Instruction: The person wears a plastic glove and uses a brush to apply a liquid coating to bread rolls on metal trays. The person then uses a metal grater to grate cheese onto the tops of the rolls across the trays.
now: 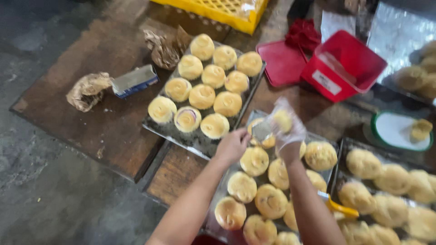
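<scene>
My left hand (232, 146) grips a small flat metal scraper (261, 130) over the near tray (213, 213) of round pale buns (254, 161). My right hand (289, 134), in a clear plastic glove, holds one bun (282, 120) just above that tray, right beside the scraper's blade. Both hands hover at the tray's far end, close together. The picture is blurred, so the contact between scraper and bun is unclear.
A second dark tray (156, 124) with several buns lies beyond, on a wooden table (113, 122). Around it: crumpled paper (88, 90), a blue-grey box (135, 80), yellow crate (218, 11), red tub (343, 66), red lid (281, 61), green-rimmed plate (399, 131), a third bun tray (340, 156), a yellow-handled tool (338, 208).
</scene>
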